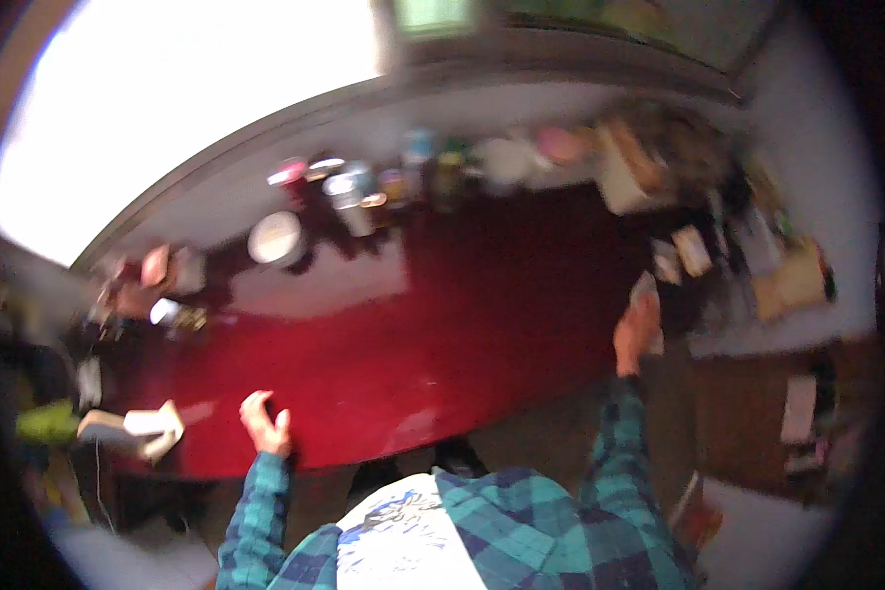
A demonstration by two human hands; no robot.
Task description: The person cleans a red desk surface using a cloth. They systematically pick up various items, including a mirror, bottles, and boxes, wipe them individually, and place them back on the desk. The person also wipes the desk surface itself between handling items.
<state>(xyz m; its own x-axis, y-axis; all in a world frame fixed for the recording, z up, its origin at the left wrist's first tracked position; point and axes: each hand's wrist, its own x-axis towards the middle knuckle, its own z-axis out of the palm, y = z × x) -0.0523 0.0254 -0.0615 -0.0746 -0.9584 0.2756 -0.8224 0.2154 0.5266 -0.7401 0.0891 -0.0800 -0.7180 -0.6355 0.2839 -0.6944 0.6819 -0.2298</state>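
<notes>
Before me stretches a red, glossy table (pixel 354 354) with a curved front edge. My left hand (pixel 265 424) is over its front left part, thumb and fingers apart, with nothing in it. Out at the right end of the table, my right hand (pixel 636 328) is shut on a pale, thin item (pixel 646 286), perhaps cloth or paper; blur hides what it is. Just beyond that hand lie two small pale packets (pixel 692 251). Left of my left hand is a white and tan object (pixel 147 424) at the table's edge, too blurred to name.
Along the back stand a round white-lidded container (pixel 276 240), a white cup-like container (pixel 350 203), several blurred bottles and jars, and a cardboard box (pixel 627 177). Small items (pixel 166 273) crowd the left end. A light side surface (pixel 767 335) holds a tan packet (pixel 789 280).
</notes>
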